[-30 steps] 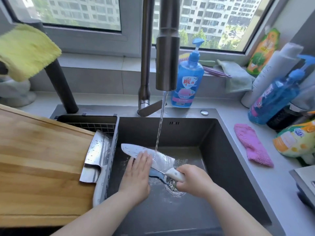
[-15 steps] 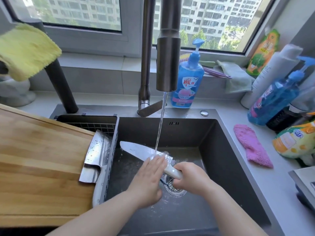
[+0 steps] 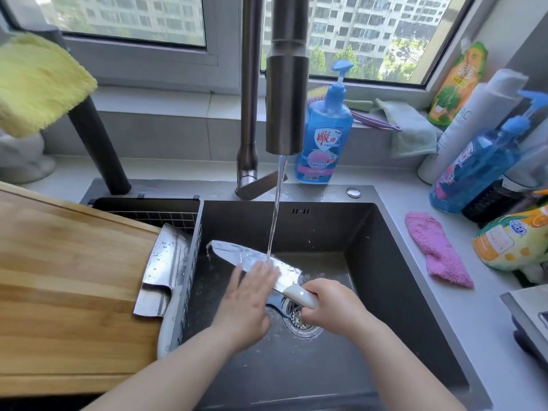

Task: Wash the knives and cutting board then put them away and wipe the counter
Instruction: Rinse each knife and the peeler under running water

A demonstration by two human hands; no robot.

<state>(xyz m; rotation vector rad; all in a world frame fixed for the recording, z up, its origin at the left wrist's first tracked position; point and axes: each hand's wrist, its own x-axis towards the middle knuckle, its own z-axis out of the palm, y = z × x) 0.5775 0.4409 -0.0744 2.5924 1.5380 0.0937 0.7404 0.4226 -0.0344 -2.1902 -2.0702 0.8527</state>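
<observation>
Fingers [image 3: 262, 272] of the left hand [image 3: 246, 304] lie straight and close together, flat on the blade of a white-handled knife [image 3: 234, 255], right where the water stream [image 3: 274, 221] from the faucet [image 3: 286, 84] lands. Right hand [image 3: 329, 307] is curled tight round the knife's handle, holding it low inside the dark sink [image 3: 385, 292] above the drain [image 3: 299, 320], with the tip pointing left. Beside the basin on the left, a wet cleaver [image 3: 166, 268] lies partly on the wooden cutting board [image 3: 68, 277], its pale handle along the rim of a wire basket [image 3: 148, 207] — two knives in all, one board. Both forearms hide part of the sink floor. Two blue pump bottles stand by: a dish soap bottle [image 3: 326, 129] behind the faucet and a second blue bottle [image 3: 480, 164] at the right. Three cloths show — a yellow cloth [image 3: 38, 84] draped at upper left, a pale green cloth [image 3: 412, 129] on the sill, and a pink cloth [image 3: 436, 250] flat on the counter [image 3: 444, 321].
</observation>
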